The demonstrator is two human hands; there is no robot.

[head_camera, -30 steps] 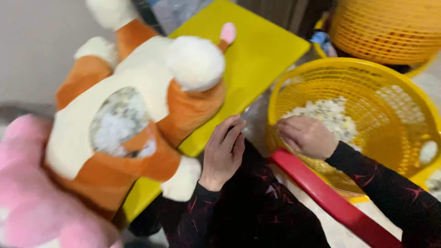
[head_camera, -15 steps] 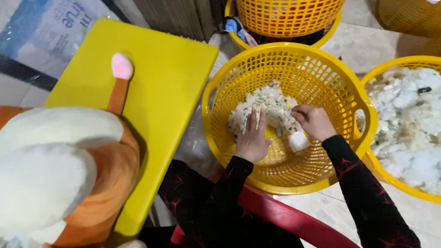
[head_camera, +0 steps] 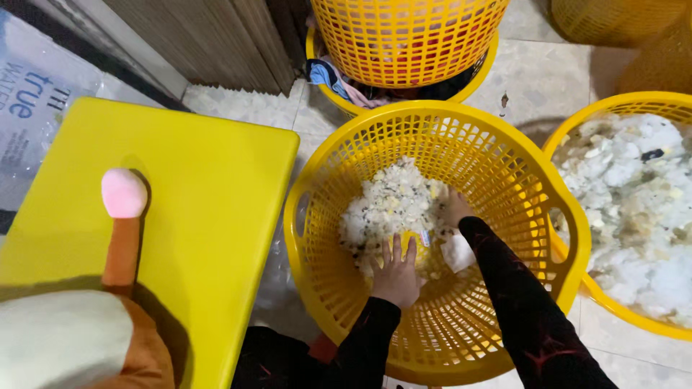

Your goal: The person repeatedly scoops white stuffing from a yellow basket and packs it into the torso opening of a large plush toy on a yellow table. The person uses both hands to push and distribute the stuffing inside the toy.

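Both my hands reach into a round yellow plastic basket [head_camera: 317, 180] that holds a pile of white fluffy stuffing [head_camera: 393, 202]. My left hand [head_camera: 398, 270] lies flat with its fingers spread on the near edge of the pile. My right hand [head_camera: 455, 210] is pushed into the stuffing on the right side, its fingers mostly buried. A white scrap [head_camera: 457, 252] lies just beside my right wrist. An orange and white plush toy [head_camera: 79, 335] with a pink-tipped part [head_camera: 123, 193] rests on the yellow table [head_camera: 202, 187] at the left.
A second yellow basket [head_camera: 627, 104] full of white stuffing stands at the right. Another yellow basket [head_camera: 407, 36] stands behind, stacked above one with cloth in it. A printed sack [head_camera: 32, 101] lies at far left. Tiled floor lies between.
The view swung from the plush toy to the basket. Both hands went deeper into the stuffing, my right hand now burying its fingers in the pile.
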